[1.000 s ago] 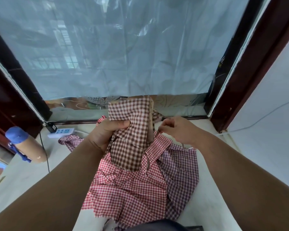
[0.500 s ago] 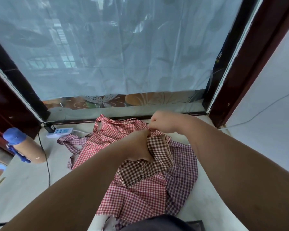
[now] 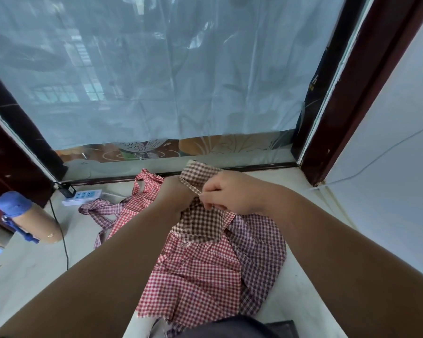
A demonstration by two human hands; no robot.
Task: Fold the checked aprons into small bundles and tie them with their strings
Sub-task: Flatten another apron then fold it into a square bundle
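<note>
Centre of tabletop (image 3: 34,264), brown apron (image 3: 200,223) held over the heap, left grip (image 3: 175,198) clenched round its bunched cloth, right grip (image 3: 230,193) pinching its folded edge, red apron (image 3: 195,272) and purple apron (image 3: 259,250) lying beneath, power strip (image 3: 82,195) far left.

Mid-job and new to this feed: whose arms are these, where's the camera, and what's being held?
No machine here: a person works bare-handed, and the one camera sits on their head, looking forward and down. The left hand grips a bunched brown checked apron; the right hand pinches a narrow strip of it. Beneath, on the pale ledge by the window, lie a red checked apron and a purple checked apron. To the left sit a power strip and a cardboard roll with a blue end.
</note>
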